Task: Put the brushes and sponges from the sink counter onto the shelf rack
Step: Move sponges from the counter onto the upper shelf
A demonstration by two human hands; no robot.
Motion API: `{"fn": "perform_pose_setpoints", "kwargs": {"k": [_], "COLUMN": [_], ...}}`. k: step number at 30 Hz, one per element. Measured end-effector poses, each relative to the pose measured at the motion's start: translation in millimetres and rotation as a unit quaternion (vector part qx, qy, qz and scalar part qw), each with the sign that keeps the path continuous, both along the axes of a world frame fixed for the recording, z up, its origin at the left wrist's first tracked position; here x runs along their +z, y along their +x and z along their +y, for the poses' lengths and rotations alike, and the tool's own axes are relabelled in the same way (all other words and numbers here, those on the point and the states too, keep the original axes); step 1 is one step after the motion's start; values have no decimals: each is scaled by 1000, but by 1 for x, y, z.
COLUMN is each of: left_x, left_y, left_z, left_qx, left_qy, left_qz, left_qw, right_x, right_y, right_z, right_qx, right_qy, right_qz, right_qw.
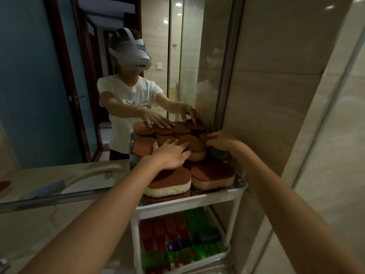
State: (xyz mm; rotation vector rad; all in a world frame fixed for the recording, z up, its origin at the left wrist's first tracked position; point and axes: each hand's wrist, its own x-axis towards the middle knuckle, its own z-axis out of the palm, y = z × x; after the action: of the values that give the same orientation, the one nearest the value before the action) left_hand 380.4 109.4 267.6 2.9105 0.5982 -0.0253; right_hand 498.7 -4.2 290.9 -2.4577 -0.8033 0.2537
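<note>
Brown-topped sponges (213, 173) fill the top tier of a white rack (189, 200), stacked in layers, seen from a head-worn camera. The rack stands at the right end of the table (39, 214), tight against a mirror (39, 76) at twelve o'clock and a beige wall (276, 95) at three o'clock.

The person's left hand (169, 155) lies flat over the stack, fingers straight and spread, with their tips on the middle sponge (194, 145). It is probably steadying the pile so nothing slides.

The right hand (221, 142), at one o'clock on the tier, has its fingers curled onto the edge of a back sponge (204, 137), likely nudging it into the corner.

What look like red and green brushes (177, 234) lie on the lower tier, at six o'clock.

Stowing looks nearly finished. A brown item (5, 187) sits on the table at nine o'clock, too cropped to identify.
</note>
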Motion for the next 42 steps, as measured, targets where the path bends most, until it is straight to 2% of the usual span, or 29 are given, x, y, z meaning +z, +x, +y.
{"fn": "perform_pose_setpoints", "kwargs": {"k": [2, 5, 11, 14, 22, 34, 38, 42], "left_x": [-1, -1, 0, 0, -3, 4, 12, 22], "left_y": [0, 1, 2, 2, 3, 6, 1, -22], "left_z": [0, 0, 0, 1, -1, -2, -3, -4], "left_qx": [-1, -1, -1, 1, 6, 3, -1, 8], "left_qy": [3, 3, 1, 1, 14, 10, -21, -7], "left_qz": [3, 8, 18, 21, 22, 52, -41, -161], "left_qw": [1000, 1000, 1000, 1000, 1000, 999, 999, 987], "right_x": [3, 2, -4, -6, -8, 1, 4, 11], "right_y": [5, 10, 10, 9, 12, 1, -6, -45], "right_z": [-4, -7, -3, -2, -2, 2, 3, -1], "right_qx": [23, 39, 60, 82, 76, 99, 53, 46], "right_qy": [-29, -21, -11, -39, -54, -137, -116, -5], "right_qz": [9, 11, -43, -54, -57, -65, -103, -121], "right_qw": [999, 999, 997, 994, 994, 983, 986, 992]}}
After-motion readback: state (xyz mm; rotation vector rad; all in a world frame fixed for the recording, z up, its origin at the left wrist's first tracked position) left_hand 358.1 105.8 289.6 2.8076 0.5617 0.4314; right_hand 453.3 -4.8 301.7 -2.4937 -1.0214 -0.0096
